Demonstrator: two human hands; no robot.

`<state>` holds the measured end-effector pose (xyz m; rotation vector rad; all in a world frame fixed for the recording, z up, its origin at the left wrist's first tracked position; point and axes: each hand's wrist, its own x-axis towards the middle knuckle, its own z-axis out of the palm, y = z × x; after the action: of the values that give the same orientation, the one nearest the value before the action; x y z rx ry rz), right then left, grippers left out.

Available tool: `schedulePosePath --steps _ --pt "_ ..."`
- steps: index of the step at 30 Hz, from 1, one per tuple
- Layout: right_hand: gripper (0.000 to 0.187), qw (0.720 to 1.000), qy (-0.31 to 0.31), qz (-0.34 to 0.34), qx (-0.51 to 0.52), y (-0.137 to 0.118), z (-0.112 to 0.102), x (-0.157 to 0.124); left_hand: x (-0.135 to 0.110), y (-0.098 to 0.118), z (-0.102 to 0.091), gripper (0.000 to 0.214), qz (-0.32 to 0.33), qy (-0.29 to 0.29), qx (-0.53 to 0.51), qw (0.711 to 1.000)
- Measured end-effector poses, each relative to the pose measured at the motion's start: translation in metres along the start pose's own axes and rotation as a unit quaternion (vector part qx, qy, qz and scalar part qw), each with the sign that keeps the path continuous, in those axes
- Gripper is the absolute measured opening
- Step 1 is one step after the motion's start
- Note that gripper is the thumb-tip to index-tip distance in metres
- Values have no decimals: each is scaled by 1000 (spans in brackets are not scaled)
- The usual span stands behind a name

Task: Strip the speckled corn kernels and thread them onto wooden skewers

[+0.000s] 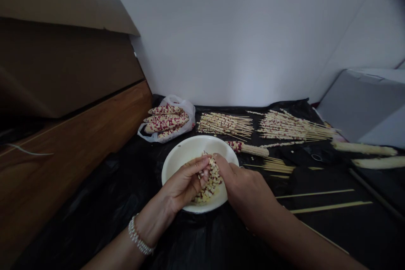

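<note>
White bowl [196, 145] on black plastic sheeting [95, 194], as I watch on the remote feed: a person's left hand [185, 183] and right hand [243, 183] meet above it, closing from both sides on a clump of pale kernels [209, 181]. The hands are together, though from here I cannot tell whether a cob lies beneath the kernels. The clump reaches down into the bowl, which stands toward the near edge of the sheeting, directly under the hands, placed, I judge, so that loose kernels land inside its rim. A beaded bracelet [137, 236] circles the left wrist.

Near the far edge, a white plastic bag [186, 109] gathers red-and-cream cobs [164, 121], apparently keeping them together within reach. To its right, two bundles of kernel-threaded skewers [224, 124] [284, 125] lie side by side, their sticks running the same way, an arrangement that seems to keep them tidy and apart from the loose kernels. A partly bare cob [247, 148] rests just beyond the bowl's far rim. Loose bare skewers [278, 165] lie to the bowl's right, and two pale cobs [363, 148] sit near the sheeting's right edge. A wooden board [63, 156] runs along the left side.
</note>
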<state>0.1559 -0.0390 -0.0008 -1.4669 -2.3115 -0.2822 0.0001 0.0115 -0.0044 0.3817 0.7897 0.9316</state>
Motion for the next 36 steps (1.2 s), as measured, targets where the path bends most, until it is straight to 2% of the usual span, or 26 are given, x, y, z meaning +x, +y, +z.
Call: schedulePosePath --steps 3,9,15,19,22,25,31,36 --pt "58 1000 -8 4 8 1 3 -1 -1 0 0 13 6 1 8 1000" --pt "68 999 -37 7 38 2 0 0 -1 -1 0 15 7 14 -26 1000" --pt "71 997 -63 32 -12 9 -12 0 0 8 3 17 30 46 -46 997" --pt "62 995 -86 58 -10 22 -25 -2 0 25 1 15 65 72 -83 992" --pt "35 986 -144 84 -6 33 -39 -2 1 35 -4 14 68 75 -112 989" --pt "20 985 -150 82 21 42 -52 -3 2 39 -7 14 66 69 -130 987" --pt "37 986 -142 63 55 46 -62 -6 2 33 -7 14 47 48 -158 985" --pt "35 992 -105 54 36 43 -61 -9 5 27 -8 14 36 48 -165 985"
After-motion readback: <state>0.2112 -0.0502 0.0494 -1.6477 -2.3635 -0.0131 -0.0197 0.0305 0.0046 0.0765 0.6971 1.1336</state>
